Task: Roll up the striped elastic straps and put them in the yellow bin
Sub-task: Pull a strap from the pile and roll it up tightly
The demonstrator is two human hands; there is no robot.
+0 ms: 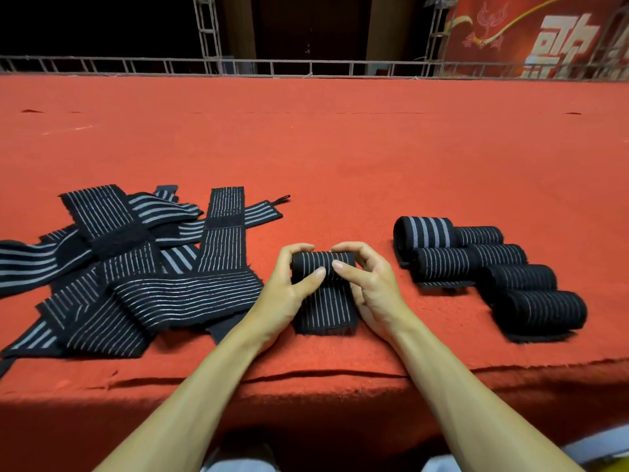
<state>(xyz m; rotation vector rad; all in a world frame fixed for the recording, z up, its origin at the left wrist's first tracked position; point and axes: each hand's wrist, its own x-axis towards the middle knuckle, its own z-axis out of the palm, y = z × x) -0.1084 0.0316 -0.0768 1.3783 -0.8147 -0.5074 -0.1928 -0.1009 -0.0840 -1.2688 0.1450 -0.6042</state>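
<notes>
Your left hand [286,291] and right hand [374,291] pinch a half-rolled striped elastic strap [323,264] on the red tabletop [340,148]. Your fingers [297,249] curl over the roll and your thumbs press its near side, likely to keep the coil tight. Its flat tail trails toward 6 o'clock. A heap of unrolled straps [136,267] sprawls at 9 o'clock, just beside your left hand, and may snag the tail. The finished rolls [493,270] sit at 3 o'clock. The yellow bin is not plainly in view.

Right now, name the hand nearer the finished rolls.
Right. The right hand sits just left of the finished rolls; the left hand is farther, across the half-rolled strap.
</notes>
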